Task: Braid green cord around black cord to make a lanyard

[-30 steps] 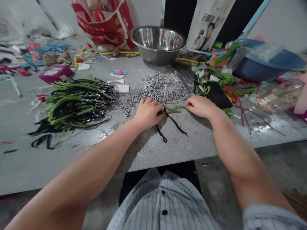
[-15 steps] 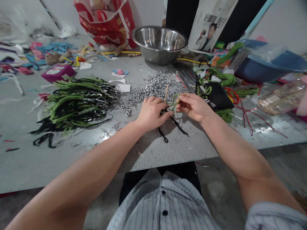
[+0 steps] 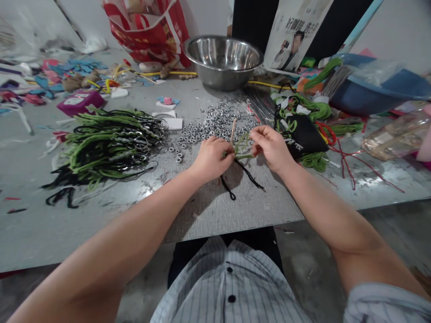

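Note:
My left hand [image 3: 214, 155] is closed low over the table, pinching cords between thumb and fingers. A green cord [image 3: 245, 156] runs from it across to my right hand [image 3: 272, 146], whose thumb and fingers are pinched on the cord; part of it loops up between the hands. Black cord [image 3: 249, 174] ends trail from under the left hand towards me, one with a small loop. Behind the left fingertips a thin wooden stick [image 3: 233, 130] stands up, its lower end hidden. Small silver ring-like beads [image 3: 215, 119] lie scattered just beyond both hands.
A pile of green and black cords [image 3: 111, 143] with metal rings lies on the left. Behind stand a steel bowl [image 3: 224, 80] and a red bag [image 3: 148, 36]. On the right are a black pouch [image 3: 305, 134], green cord bundles, red cords, a blue basin [image 3: 373, 98] and a clear bottle [image 3: 387, 139].
The green cord has been spread into a wider loop between my hands. My right hand has turned slightly and shifted a little; my left hand stays nearly in place.

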Demonstrator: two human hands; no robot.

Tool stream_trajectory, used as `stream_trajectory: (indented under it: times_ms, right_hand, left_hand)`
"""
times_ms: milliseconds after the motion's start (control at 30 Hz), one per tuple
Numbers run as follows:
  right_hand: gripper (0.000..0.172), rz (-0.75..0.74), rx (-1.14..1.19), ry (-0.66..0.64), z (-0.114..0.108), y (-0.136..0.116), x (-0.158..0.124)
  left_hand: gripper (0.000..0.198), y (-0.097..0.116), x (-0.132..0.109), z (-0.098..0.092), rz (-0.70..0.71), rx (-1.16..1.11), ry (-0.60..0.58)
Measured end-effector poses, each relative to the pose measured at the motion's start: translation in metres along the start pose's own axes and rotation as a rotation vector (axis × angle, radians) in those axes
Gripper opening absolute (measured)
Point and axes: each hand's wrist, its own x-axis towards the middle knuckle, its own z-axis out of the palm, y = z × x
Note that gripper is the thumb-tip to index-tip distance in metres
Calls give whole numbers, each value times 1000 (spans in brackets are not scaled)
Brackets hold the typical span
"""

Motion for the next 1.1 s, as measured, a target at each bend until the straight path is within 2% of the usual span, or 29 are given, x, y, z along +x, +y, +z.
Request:
stream_trajectory:
  times_ms: [67, 167, 300, 400, 633, 767, 833, 933, 1000, 1033, 1100]
  right_hand:
    - [27, -155, -227, 22, 0, -1, -3]
    - [40, -226, -420, -110, 0, -1, -6]
    - [45, -207, -463, -280, 2, 1, -5]
    - [42, -215, -411, -304, 2, 1, -3]
    - [35, -118, -213, -65, -6, 3, 3]
    - [33, -128, -149, 107, -9, 5, 8]
    - [35, -130, -118, 137, -15, -1, 8]
    - [46, -161, -177, 68, -33, -18, 7]
    - [56, -178, -302, -54, -44, -28, 5]
    - [60, -199, -297, -108, -47, -30, 4]
    - [66, -265, -130, -175, -45, -27, 2]
  left_hand:
    - [15, -1, 0, 0, 0, -22, 12]
    - [15, -3, 0, -1, 7, -31, 41]
    - [14, -2, 0, -1, 34, -7, 41]
    - [13, -1, 0, -1, 27, 16, 27]
    - [15, -4, 2, -1, -4, 57, 24]
    - [16, -4, 1, -3, -4, 49, 21]
    - [16, -4, 1, -3, -12, 47, 20]
    - [16, -6, 1, -3, -19, 44, 16]
    - [17, -7, 2, -3, -4, 32, 11]
    - [17, -8, 2, -3, 8, 22, 8]
    - [18, -9, 3, -3, 30, 3, -2]
